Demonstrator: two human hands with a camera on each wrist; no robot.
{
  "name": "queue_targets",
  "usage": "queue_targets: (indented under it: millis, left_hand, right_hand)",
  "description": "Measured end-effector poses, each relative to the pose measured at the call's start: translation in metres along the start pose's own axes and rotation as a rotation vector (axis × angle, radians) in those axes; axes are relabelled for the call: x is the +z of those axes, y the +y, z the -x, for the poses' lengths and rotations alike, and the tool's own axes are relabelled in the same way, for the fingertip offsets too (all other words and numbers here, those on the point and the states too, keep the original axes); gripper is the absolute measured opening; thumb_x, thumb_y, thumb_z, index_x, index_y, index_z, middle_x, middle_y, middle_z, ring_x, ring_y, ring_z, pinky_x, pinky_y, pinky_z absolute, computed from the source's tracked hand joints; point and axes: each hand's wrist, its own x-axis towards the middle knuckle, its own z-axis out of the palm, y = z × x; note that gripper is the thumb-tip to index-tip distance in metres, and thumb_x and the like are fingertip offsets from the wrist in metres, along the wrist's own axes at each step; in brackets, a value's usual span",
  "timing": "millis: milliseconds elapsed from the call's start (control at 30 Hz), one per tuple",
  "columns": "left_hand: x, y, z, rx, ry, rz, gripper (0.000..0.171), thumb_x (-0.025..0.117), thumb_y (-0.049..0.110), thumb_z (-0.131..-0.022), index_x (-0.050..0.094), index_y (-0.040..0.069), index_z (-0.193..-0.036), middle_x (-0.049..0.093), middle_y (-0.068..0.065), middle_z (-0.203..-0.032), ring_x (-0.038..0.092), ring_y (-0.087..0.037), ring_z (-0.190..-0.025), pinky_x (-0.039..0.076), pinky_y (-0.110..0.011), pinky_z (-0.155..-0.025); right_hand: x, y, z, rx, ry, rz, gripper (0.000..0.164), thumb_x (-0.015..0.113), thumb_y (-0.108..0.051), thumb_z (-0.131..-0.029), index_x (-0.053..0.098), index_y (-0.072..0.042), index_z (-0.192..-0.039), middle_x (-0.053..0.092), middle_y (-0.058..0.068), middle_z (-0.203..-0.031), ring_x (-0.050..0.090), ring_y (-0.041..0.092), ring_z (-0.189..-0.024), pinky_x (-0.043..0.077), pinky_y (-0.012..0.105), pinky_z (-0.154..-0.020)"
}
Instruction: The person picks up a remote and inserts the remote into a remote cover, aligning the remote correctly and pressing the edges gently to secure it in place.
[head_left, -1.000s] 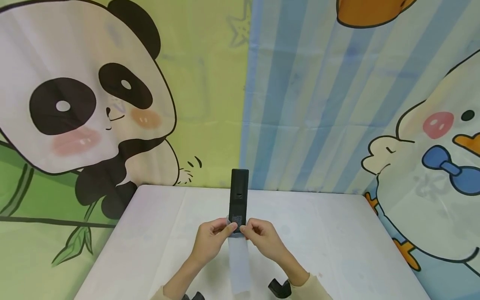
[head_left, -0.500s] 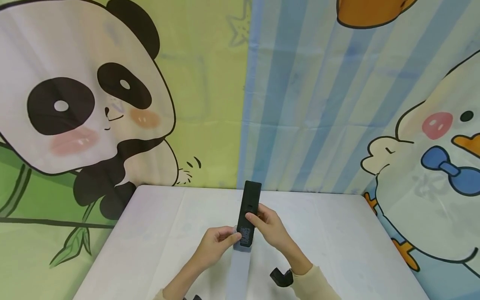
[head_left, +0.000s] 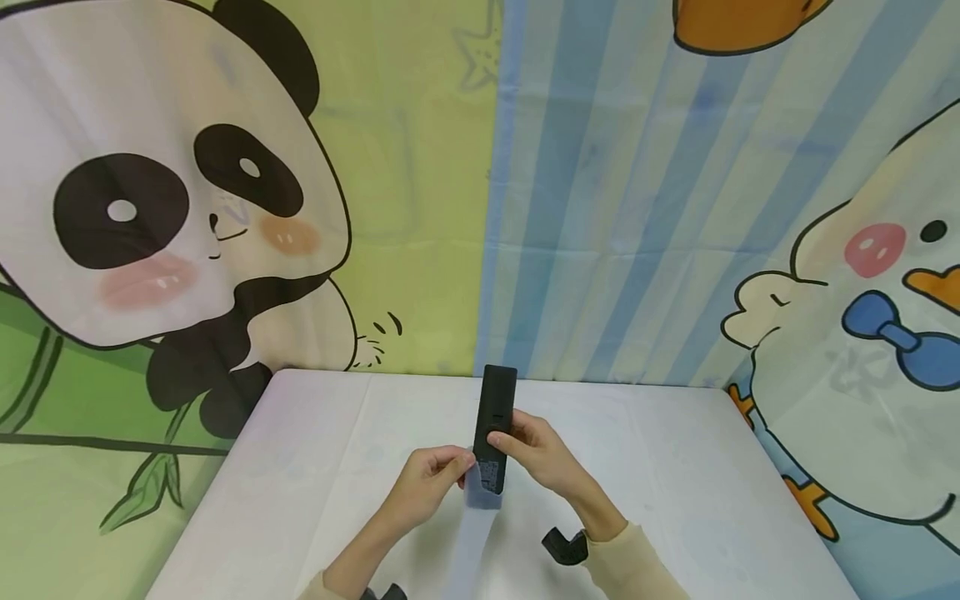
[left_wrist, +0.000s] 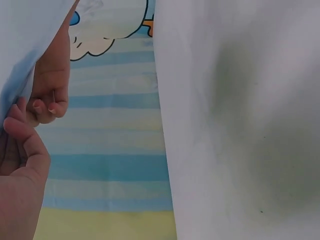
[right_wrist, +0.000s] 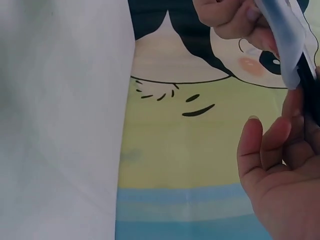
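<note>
A long black remote control (head_left: pixel 495 400), back side up with a small printed label near its lower end, leans upright over the table in the head view. My right hand (head_left: pixel 546 454) grips it at mid-length, thumb across the back. Its lower end sits within the mouth of a translucent plastic sleeve (head_left: pixel 483 500) that hangs down toward me. My left hand (head_left: pixel 426 483) pinches the sleeve's edge at the mouth, thumb against fingers. The right wrist view shows the sleeve (right_wrist: pixel 287 40) around the remote's dark edge (right_wrist: pixel 311 95); in the left wrist view, the sleeve hides the remote.
A white-covered table (head_left: pixel 300 467) lies under both hands. Behind it hangs a cartoon-printed cloth (head_left: pixel 637 208). Black curved pieces sit by the wrists, one next to the right sleeve cuff (head_left: pixel 566 547), another near the left cuff (head_left: pixel 392 593).
My right hand has moved from the sleeve's mouth up onto the remote. The remote has come down and slightly right. My left fingers have shifted up along the sleeve's edge, which now overlaps the label.
</note>
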Motion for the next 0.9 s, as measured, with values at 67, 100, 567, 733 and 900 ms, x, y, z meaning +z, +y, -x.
queue_targets:
  millis: [67,100,567,733,900]
  left_hand:
    - [0.001,0.002,0.000,-0.015,0.024,0.001,0.025,0.060,0.021,-0.102,0.073,0.000,-0.098,0.063,-0.002,-0.077,0.056,-0.017,-0.071,0.047,-0.024,-0.063]
    - [0.001,0.003,0.000,-0.021,0.031,0.006,0.025,0.060,0.020,-0.102,0.073,-0.001,-0.099,0.064,-0.002,-0.078,0.057,-0.016,-0.072,0.048,-0.024,-0.064]
    - [0.009,0.003,-0.004,-0.053,0.078,0.033,0.022,0.071,0.025,-0.095,0.073,0.003,-0.099,0.073,-0.005,-0.086,0.069,-0.019,-0.076,0.053,-0.026,-0.067]
    - [0.001,0.002,-0.002,-0.096,0.213,0.054,0.028,0.075,0.029,-0.092,0.074,0.004,-0.103,0.074,-0.005,-0.088,0.070,-0.018,-0.081,0.054,-0.026,-0.075]
    - [-0.005,0.003,-0.002,-0.049,0.275,0.071,0.047,0.075,0.026,-0.092,0.062,0.005,-0.132,0.072,-0.006,-0.084,0.051,-0.009,-0.062,0.039,-0.020,-0.059]
  right_hand:
    - [0.001,0.000,0.000,-0.005,0.001,-0.009,0.029,0.054,-0.009,-0.104,0.057,0.007,-0.128,0.066,0.020,-0.113,0.067,0.022,-0.099,0.054,0.036,-0.088]
    - [0.002,0.000,-0.001,-0.009,0.004,-0.015,0.029,0.054,-0.008,-0.104,0.057,0.007,-0.128,0.066,0.020,-0.113,0.067,0.022,-0.099,0.053,0.036,-0.089]
    - [0.016,0.001,0.003,0.007,0.098,0.032,0.024,0.057,-0.011,-0.103,0.059,0.000,-0.125,0.063,0.010,-0.099,0.060,0.016,-0.083,0.051,0.030,-0.075]
    - [0.018,0.009,0.012,0.016,0.149,0.094,0.015,0.057,-0.011,-0.103,0.058,0.000,-0.114,0.054,0.006,-0.086,0.050,0.015,-0.070,0.046,0.030,-0.064]
    - [0.021,0.016,0.020,-0.036,-0.001,0.110,0.014,0.049,-0.006,-0.106,0.058,-0.001,-0.096,0.056,0.009,-0.079,0.055,0.018,-0.069,0.050,0.030,-0.064]
